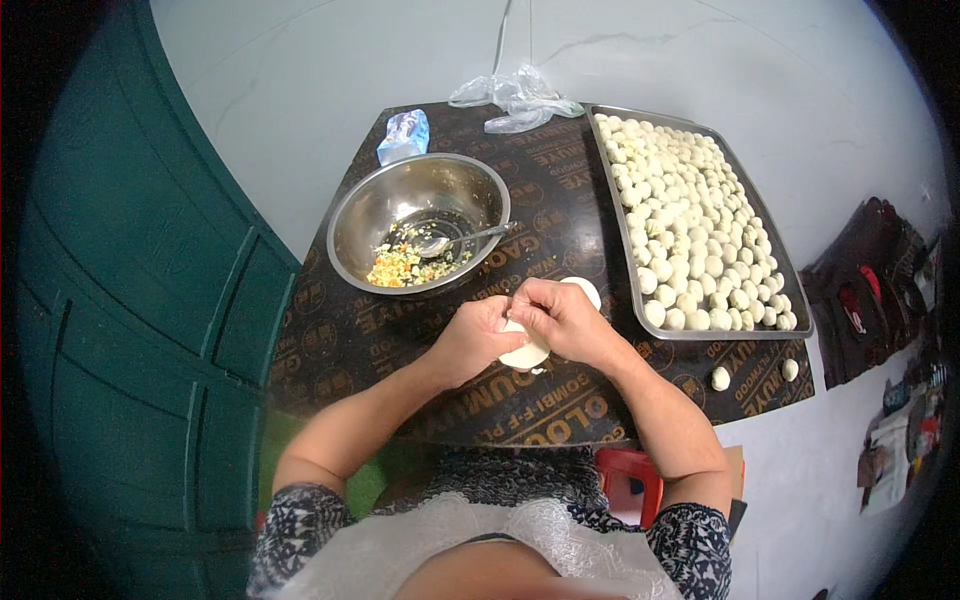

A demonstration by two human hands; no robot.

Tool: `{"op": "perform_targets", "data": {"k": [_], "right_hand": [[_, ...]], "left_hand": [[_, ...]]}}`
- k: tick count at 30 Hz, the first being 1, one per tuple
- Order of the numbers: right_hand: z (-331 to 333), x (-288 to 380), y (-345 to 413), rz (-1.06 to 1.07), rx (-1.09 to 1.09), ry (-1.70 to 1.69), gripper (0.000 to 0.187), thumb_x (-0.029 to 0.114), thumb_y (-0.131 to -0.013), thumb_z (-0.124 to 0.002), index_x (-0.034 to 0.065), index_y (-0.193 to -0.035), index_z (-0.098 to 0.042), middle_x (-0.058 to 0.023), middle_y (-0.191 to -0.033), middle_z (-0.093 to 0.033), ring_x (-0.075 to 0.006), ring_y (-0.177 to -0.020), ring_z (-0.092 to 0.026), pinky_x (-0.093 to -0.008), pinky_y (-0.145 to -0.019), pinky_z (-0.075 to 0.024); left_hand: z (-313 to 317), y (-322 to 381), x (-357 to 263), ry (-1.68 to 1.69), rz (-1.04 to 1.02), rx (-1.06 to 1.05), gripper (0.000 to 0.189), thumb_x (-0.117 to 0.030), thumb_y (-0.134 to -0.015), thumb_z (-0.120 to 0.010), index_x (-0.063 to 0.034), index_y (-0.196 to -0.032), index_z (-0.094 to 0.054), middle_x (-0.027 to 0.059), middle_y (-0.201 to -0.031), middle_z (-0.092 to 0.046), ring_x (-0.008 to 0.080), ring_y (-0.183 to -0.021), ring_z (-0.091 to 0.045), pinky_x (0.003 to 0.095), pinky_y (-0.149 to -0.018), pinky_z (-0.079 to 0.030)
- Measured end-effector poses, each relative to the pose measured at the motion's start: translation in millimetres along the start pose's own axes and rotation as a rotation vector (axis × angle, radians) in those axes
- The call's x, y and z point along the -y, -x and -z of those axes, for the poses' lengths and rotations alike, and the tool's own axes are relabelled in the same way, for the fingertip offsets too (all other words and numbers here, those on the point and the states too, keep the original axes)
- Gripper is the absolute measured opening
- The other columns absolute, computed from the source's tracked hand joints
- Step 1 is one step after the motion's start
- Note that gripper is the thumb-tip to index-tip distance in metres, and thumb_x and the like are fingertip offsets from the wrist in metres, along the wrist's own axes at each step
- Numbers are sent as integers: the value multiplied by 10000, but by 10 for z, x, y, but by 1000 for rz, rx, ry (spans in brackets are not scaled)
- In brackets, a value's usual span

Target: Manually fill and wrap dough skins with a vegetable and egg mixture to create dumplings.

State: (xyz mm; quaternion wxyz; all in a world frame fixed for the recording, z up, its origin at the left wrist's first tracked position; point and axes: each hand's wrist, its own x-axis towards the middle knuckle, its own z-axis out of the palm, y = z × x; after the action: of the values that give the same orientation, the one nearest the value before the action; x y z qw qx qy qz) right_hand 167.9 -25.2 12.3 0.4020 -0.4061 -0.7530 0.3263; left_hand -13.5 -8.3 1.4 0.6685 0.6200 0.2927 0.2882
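Over the table's near middle, my left hand (474,337) and my right hand (564,319) meet at the fingertips. Between them they grip a round, pale dough wrapper (523,355), its lower part hanging below the fingers. Whether filling is inside it is hidden by the fingers. Just beyond my right hand lies another flat dough wrapper (583,291), partly covered by that hand. A steel bowl (352,217) stands past my left hand. Chopped yellow, green and orange filling (397,268) lies in its near side, and a metal spoon (442,244) leans on the rim.
A metal tray (628,259) of many stuffed dough balls (697,225) occupies the table's right side. Two dough balls (720,379) (790,370) sit near the right edge. A blue tissue pack (405,136) and clear plastic bags (525,97) lie at the back. Below is a red stool (637,476).
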Motion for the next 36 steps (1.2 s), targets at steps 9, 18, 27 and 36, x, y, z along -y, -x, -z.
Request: {"op": "perform_targets", "data": {"k": [9,18,27,36], "right_hand": [[96,9,-9,-165,-55,-69,217,213,-880,-666,15,-840,-588,-20,-679,-564,-85,-637,-507,-276,-564,-424],[64,-14,0,-98,-56,-117,152,138,-912,-599,0,-858,-567,-48,-697,-566,-109,-669,-526,-297,-600,-442],[102,0,-7,-103,-41,-96,148,135,-919,-589,1,-859,-573,-44,-711,-572,-110,-686,-533,-296,-622,-452],[31,-137,-241,-165,-286,-310,420,221,-909,-651,-69,-1171,-499,-10,-740,-555,-74,-647,-517,-230,-585,-440]], "left_hand": [[-13,22,-95,161,-119,-252,215,12,-876,-590,64,-1077,-533,110,-993,-642,140,-867,-641,264,-764,-537],[-37,32,-97,48,-136,-226,161,-13,-908,-566,66,-1047,-544,105,-929,-648,133,-807,-645,267,-695,-556],[-28,56,-149,-24,-182,-303,155,-64,-926,-544,63,-993,-601,81,-889,-665,106,-775,-629,239,-698,-517],[-28,234,-293,333,111,-208,224,-119,-921,-512,88,-975,-575,181,-866,-657,236,-717,-673,323,-603,-582]]}}
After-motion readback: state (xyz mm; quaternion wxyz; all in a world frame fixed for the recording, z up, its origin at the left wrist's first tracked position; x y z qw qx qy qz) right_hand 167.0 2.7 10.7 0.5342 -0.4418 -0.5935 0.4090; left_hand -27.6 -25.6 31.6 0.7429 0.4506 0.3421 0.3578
